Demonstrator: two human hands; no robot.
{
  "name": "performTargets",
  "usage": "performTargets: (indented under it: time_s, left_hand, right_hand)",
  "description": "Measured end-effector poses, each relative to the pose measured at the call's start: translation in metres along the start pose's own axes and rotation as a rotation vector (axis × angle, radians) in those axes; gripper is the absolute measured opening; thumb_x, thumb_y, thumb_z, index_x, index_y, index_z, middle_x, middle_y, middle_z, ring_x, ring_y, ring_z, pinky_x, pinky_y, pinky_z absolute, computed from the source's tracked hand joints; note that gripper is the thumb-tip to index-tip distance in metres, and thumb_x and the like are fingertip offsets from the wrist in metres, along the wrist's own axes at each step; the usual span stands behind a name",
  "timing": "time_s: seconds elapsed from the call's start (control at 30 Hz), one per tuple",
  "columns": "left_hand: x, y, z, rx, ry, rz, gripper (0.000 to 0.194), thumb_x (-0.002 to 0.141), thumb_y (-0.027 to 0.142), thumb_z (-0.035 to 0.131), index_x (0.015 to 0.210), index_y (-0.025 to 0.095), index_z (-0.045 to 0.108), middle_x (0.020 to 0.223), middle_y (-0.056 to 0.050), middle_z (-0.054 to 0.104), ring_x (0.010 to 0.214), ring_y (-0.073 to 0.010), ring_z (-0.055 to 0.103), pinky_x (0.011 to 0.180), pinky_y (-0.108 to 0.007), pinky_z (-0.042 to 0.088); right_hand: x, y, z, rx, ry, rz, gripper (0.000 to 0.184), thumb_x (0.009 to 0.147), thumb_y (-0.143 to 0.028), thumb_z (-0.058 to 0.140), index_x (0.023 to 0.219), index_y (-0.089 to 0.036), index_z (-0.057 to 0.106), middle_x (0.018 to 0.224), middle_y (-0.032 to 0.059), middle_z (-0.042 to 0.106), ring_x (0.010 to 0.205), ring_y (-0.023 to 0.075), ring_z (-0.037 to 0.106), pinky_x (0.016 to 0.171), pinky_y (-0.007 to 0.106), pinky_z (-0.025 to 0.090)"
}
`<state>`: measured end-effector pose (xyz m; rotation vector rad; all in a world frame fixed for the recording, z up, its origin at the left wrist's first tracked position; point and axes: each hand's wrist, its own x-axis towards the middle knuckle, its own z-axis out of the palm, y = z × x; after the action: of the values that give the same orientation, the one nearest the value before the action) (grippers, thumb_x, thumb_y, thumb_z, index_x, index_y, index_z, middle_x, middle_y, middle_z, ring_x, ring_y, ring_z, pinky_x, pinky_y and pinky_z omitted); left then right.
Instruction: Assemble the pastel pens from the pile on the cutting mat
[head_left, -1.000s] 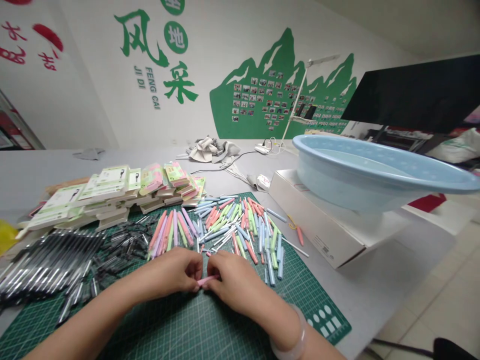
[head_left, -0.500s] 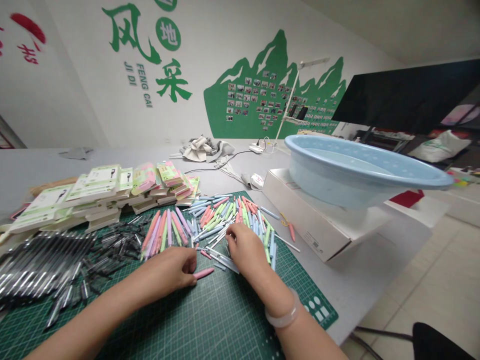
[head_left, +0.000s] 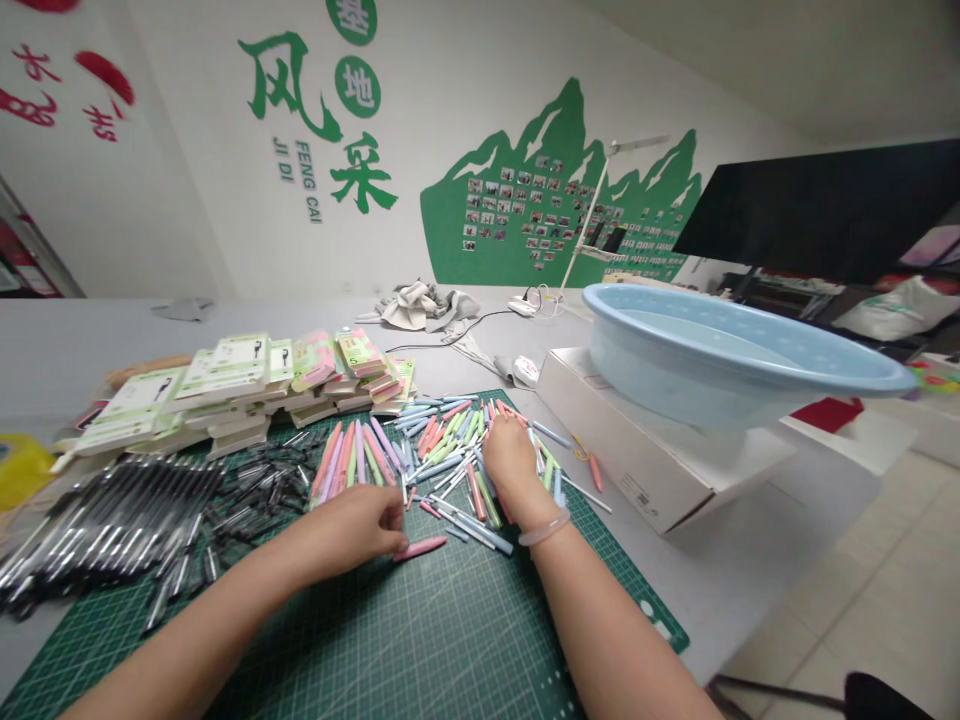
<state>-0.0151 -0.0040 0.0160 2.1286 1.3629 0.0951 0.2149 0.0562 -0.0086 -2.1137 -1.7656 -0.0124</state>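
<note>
My left hand (head_left: 364, 522) is low over the green cutting mat (head_left: 465, 630), fingers curled and pressed together. A pink pen barrel (head_left: 421, 548) lies at its fingertips; whether anything is pinched inside is hidden. My right hand (head_left: 514, 462), a pale bangle on the wrist, reaches into a pile of pastel pen parts (head_left: 450, 440). Its fingers are closed downward among the parts, with the tips hidden. Beyond the left hand lies a row of pink, purple and green pens (head_left: 352, 455). Several loose blue and white tubes (head_left: 476, 525) rest between the hands.
At the left are clear, dark-tipped pen barrels (head_left: 120, 520) and a heap of black pen parts (head_left: 262, 485). Stacked small boxes (head_left: 225, 375) stand behind them. To the right, a blue basin (head_left: 720, 340) sits on a white carton (head_left: 622, 440). Grey cloth (head_left: 420, 305) lies farther back.
My right hand has moved farther away and right, deeper into the pastel pile. My left hand has shifted slightly off the pink barrel, uncovering its near end. The whole view has shifted a little.
</note>
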Motion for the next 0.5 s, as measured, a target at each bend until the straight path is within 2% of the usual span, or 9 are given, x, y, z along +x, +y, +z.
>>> performTargets:
  time_s: [0.27,0.4,0.5]
  left_hand:
    - [-0.001,-0.003,-0.009,0.033,0.098,0.039,0.012,0.070,0.032,0.057,0.069,0.020,0.058,0.072,0.000,0.063,0.067,-0.0169,0.055,0.053,-0.023,0.028]
    - [0.001,-0.003,-0.009,0.063,0.125,0.034,0.011,0.073,0.031,0.056,0.070,0.021,0.060,0.075,-0.001,0.063,0.070,-0.0176,0.056,0.055,-0.023,0.030]
    - [0.004,-0.002,-0.009,0.118,0.200,0.043,0.009,0.075,0.025,0.054,0.075,0.021,0.062,0.078,-0.002,0.063,0.074,-0.0177,0.056,0.059,-0.023,0.032]
  right_hand:
    - [-0.002,-0.009,-0.006,0.068,-0.063,0.025,0.026,0.078,-0.001,0.045,0.088,-0.004,0.068,0.096,0.0240,0.067,0.096,0.0276,0.063,0.082,0.033,0.043]
    - [0.001,0.000,-0.012,0.177,-0.070,0.071,0.023,0.076,-0.005,0.048,0.084,-0.005,0.069,0.094,0.0250,0.067,0.096,0.0315,0.062,0.079,0.036,0.043]
    - [0.000,0.012,-0.019,0.315,-0.093,0.113,0.013,0.068,-0.009,0.055,0.074,-0.008,0.067,0.082,0.0200,0.067,0.088,0.0304,0.062,0.074,0.035,0.043]
